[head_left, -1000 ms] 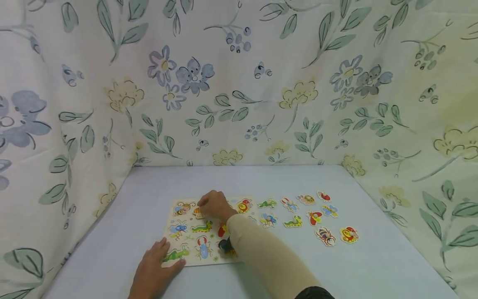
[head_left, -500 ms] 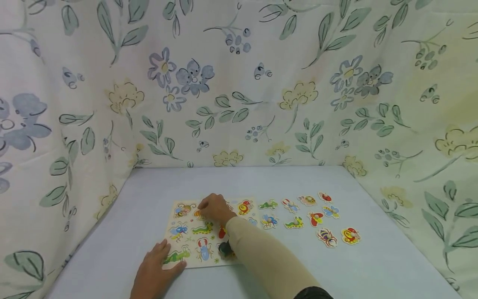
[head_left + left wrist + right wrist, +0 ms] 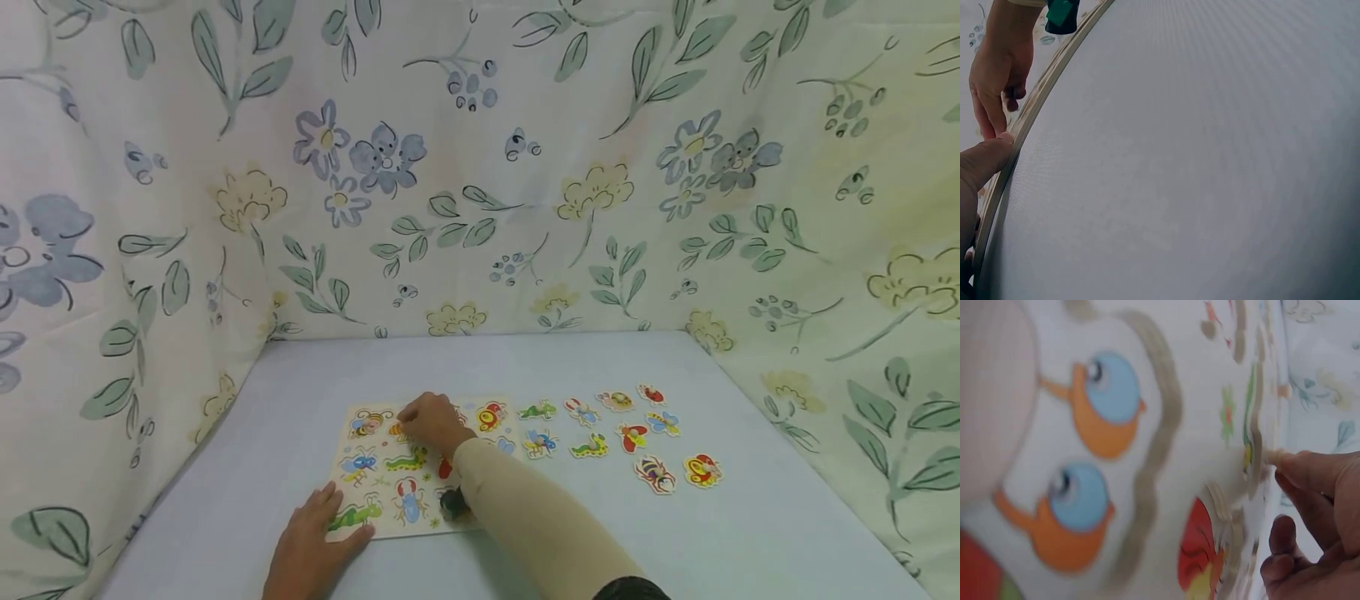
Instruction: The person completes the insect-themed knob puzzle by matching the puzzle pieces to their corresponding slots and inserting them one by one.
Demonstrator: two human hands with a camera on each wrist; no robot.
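A pale wooden puzzle board (image 3: 382,481) with colourful insect pictures lies on the table. My left hand (image 3: 311,537) rests at its near left corner, fingers along the left side and the straight thumb against the front edge; the left wrist view shows that thumb (image 3: 988,156) on the board's edge (image 3: 1041,94). My right hand (image 3: 435,421) reaches over the board and pinches the small knob of an orange striped insect piece (image 3: 396,430) in the far row, mostly covered by the fingers. In the right wrist view thumb and fingertip meet at the board, the other fingers curled in.
Several loose insect pieces lie right of the board, among them a red-yellow one (image 3: 702,471), a striped spider-like one (image 3: 656,475) and a green caterpillar (image 3: 590,446). A dark wrist camera (image 3: 452,502) and the right sleeve (image 3: 532,517) cover part of the board. Floral cloth (image 3: 465,208) stands behind.
My right hand has sunk slightly toward the board, and less of the orange striped piece shows beside the fingers. The left hand keeps its place at the corner.
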